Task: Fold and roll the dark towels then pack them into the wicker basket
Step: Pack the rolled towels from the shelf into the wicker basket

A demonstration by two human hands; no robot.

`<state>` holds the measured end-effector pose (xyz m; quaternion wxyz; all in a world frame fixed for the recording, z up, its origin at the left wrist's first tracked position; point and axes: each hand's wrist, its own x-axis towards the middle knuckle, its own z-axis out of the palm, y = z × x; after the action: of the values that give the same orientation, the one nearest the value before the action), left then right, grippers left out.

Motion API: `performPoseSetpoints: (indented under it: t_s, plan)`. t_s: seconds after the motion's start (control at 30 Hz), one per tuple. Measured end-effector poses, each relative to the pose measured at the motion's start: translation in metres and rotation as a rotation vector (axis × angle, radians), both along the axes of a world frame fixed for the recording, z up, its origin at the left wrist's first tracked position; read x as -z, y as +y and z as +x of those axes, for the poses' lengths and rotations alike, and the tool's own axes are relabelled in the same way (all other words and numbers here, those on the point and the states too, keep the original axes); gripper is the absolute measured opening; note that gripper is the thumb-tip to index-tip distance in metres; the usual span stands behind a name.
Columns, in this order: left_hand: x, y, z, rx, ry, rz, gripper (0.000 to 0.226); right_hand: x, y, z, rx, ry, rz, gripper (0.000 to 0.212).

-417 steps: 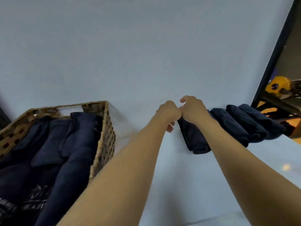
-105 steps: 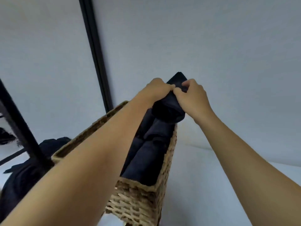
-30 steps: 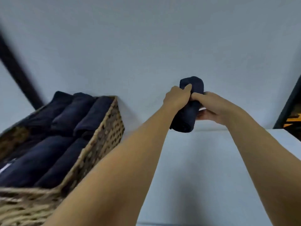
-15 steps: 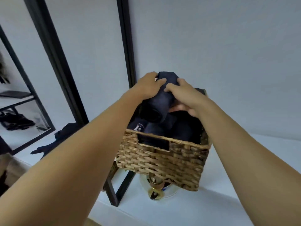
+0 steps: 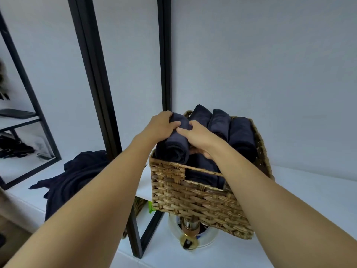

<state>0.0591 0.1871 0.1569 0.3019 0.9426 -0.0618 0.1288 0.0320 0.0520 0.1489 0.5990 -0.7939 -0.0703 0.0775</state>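
Note:
A wicker basket (image 5: 195,198) stands on a white surface, packed with several rolled dark towels. One rolled dark towel (image 5: 174,147) lies on top at the basket's left side. My left hand (image 5: 161,128) grips its far left part, fingers curled over it. My right hand (image 5: 195,135) holds the same roll from the right, thumb underneath and fingers on top. Three more rolls (image 5: 239,136) lie side by side to the right of it.
A heap of unfolded dark cloth (image 5: 77,176) lies on the white surface left of the basket. Black metal frame posts (image 5: 92,74) rise behind it. A round glass object with a gold fitting (image 5: 190,236) sits below the basket's front.
Both hands have lowered the rolled towel onto the left side of the basket. The three rolls to the right now show, and my view has come closer.

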Motion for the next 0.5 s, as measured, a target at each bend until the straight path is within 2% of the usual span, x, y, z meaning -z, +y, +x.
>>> performPoseSetpoints:
  t_s: [0.07, 0.17, 0.23, 0.27, 0.33, 0.37, 0.43, 0.5]
  plan:
    - [0.005, -0.004, 0.000, 0.015, -0.017, 0.030, 0.049, 0.006, 0.002, 0.001, 0.023, -0.014, -0.036, 0.059]
    - [0.013, -0.011, -0.002, 0.071, -0.017, 0.225, 0.066, 0.013, -0.001, -0.004, -0.010, 0.052, -0.139, 0.023]
    - [0.017, -0.018, -0.003, 0.079, -0.051, 0.419, 0.057, 0.013, -0.004, -0.010, -0.019, 0.086, -0.207, 0.007]
    - [0.017, -0.020, -0.004, 0.063, -0.063, 0.511, 0.049, 0.012, -0.006, -0.012, -0.013, 0.093, -0.229, 0.010]
    - [0.015, -0.024, -0.005, 0.001, -0.155, 0.715, 0.043, 0.010, -0.007, -0.011, 0.007, 0.062, -0.305, 0.029]
    - [0.015, -0.024, -0.005, -0.020, -0.226, 0.805, 0.042, 0.010, -0.005, -0.008, 0.025, -0.009, -0.397, 0.037]
    - [0.016, -0.022, -0.003, -0.005, -0.322, 0.888, 0.037, 0.011, -0.002, -0.001, 0.049, -0.236, -0.658, 0.036]
    - [0.019, -0.018, 0.000, 0.039, -0.308, 0.897, 0.028, 0.016, 0.003, 0.003, 0.031, -0.385, -0.807, 0.033]
